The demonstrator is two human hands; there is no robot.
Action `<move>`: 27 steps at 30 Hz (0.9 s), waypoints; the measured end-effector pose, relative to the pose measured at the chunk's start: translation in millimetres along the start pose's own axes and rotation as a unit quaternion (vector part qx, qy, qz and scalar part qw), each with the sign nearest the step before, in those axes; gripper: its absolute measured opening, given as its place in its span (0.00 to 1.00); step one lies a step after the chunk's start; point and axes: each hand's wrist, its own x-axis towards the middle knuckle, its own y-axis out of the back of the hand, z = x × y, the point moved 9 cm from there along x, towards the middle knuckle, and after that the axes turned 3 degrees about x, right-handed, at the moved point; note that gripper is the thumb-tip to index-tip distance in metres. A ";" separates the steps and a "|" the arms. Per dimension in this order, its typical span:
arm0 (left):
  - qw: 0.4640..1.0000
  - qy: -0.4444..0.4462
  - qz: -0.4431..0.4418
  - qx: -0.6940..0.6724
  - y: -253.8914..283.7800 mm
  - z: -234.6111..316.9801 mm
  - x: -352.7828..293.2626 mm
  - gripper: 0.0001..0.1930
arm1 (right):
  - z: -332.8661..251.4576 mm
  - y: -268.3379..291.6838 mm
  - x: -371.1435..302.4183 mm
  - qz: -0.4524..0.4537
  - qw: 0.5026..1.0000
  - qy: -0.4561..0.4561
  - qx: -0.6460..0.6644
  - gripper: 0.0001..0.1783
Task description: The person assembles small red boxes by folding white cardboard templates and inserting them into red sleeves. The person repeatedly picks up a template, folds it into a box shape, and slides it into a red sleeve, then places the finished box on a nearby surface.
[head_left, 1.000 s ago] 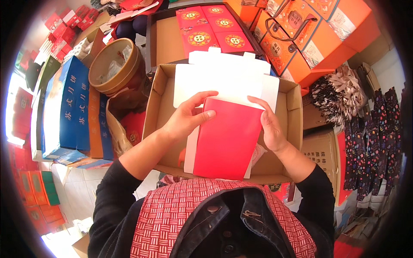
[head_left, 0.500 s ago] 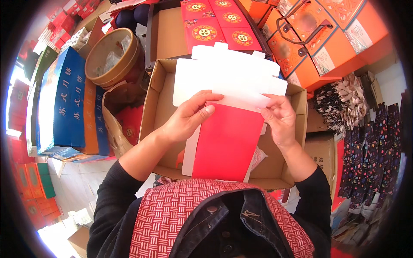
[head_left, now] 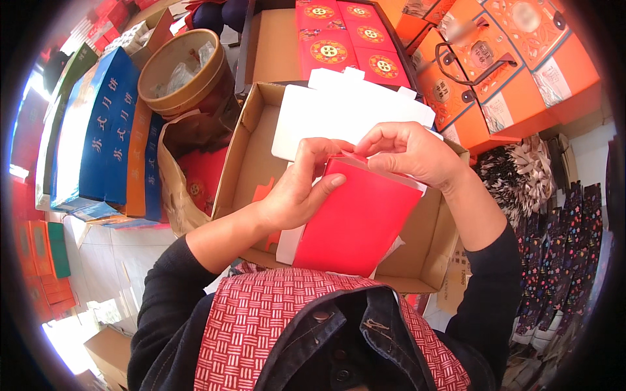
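Note:
A red paper box (head_left: 357,218) with pale inner sides stands tilted in front of me, over a brown cardboard carton (head_left: 424,260). My left hand (head_left: 301,182) grips its upper left corner, thumb on the red face and fingers behind the top edge. Fingers of my right hand (head_left: 407,156) pinch the box's top edge near that same corner, where a small flap is folded. Beyond both hands, flat white cardboard blanks (head_left: 355,107) with tabs lie across the carton's far part.
Behind the carton, a tray (head_left: 270,49) holds red packs (head_left: 332,52) with round gold emblems. Orange gift boxes (head_left: 486,62) with handles stand far right. Blue boxes (head_left: 107,130) and a round bin (head_left: 182,72) are on the left; dark floral strips (head_left: 561,254) hang at right.
My right hand has moved left along the box's top edge, close to my left hand. The white flap raised there before is now folded down, and the view has shifted slightly.

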 end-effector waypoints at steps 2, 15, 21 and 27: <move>1.000 -0.007 0.017 0.000 1.2 0.5 -1.0 0.19 | -3.3 -5.4 -0.8 -0.001 1.000 -0.003 -0.001 0.17; 0.999 0.017 0.028 0.025 -0.9 -10.8 -7.1 0.25 | -25.0 -12.7 -2.4 0.012 0.949 0.167 -0.265 0.15; 0.984 -0.040 0.008 0.176 -2.3 8.6 9.8 0.15 | -28.9 -20.0 0.9 -0.003 0.908 0.187 -0.374 0.12; 0.990 -0.008 0.047 0.136 1.9 -0.9 2.6 0.07 | -3.8 22.4 -19.8 -0.009 0.983 -0.038 -0.177 0.15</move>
